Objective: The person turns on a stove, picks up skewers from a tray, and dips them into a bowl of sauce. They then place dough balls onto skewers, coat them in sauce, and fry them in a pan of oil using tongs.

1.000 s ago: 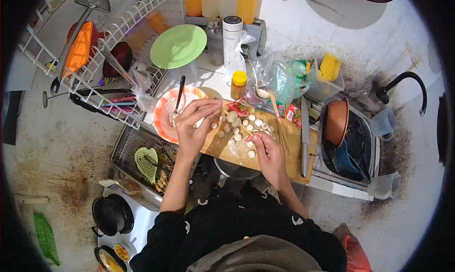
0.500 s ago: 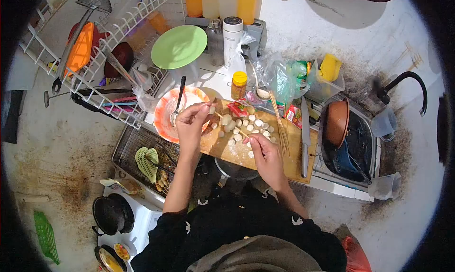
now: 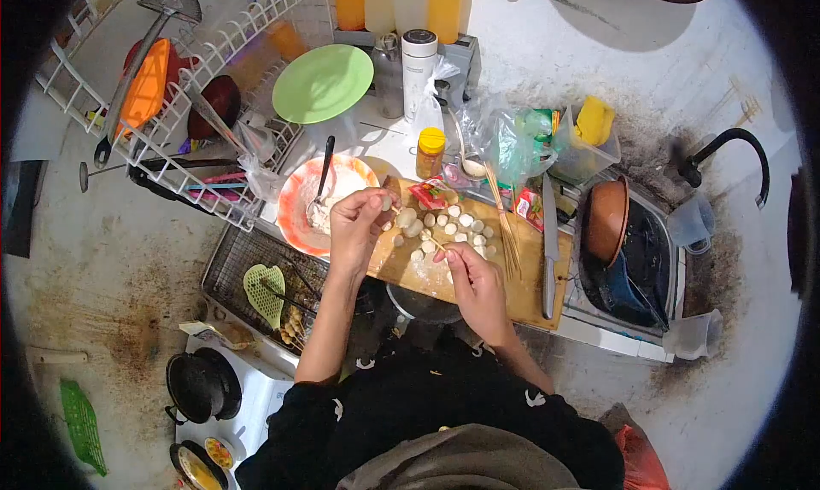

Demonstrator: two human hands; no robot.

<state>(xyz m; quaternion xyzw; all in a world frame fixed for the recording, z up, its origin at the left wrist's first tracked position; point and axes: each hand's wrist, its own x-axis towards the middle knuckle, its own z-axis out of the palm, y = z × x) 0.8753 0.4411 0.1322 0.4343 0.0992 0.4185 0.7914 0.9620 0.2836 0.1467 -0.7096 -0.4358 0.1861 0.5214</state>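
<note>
My left hand (image 3: 355, 230) pinches a small pale ball (image 3: 386, 202), which looks like dough, beside the tip of a bamboo skewer. My right hand (image 3: 472, 281) grips the skewer (image 3: 438, 245) near its lower end, fingers closed. Pale round pieces (image 3: 411, 224) appear to be threaded along the skewer between my hands. Beneath, a wooden cutting board (image 3: 521, 298) carries several loose pale balls (image 3: 465, 220) dusted with flour. By my left hand sits an orange-and-white bowl (image 3: 290, 201) with white flour and a spoon (image 3: 325, 170) in it.
A knife (image 3: 549, 268) and a bundle of skewers (image 3: 507, 234) lie on the board's right side. Behind it stand a yellow-lidded jar (image 3: 430, 153) and plastic bags (image 3: 508, 140). The sink (image 3: 645, 259) is at right, a dish rack (image 3: 171, 140) at left, a stove (image 3: 248, 387) lower left.
My left hand has shifted slightly to the right, bringing the ball it pinches close to the skewer tip. My right hand has moved slightly left with the skewer.
</note>
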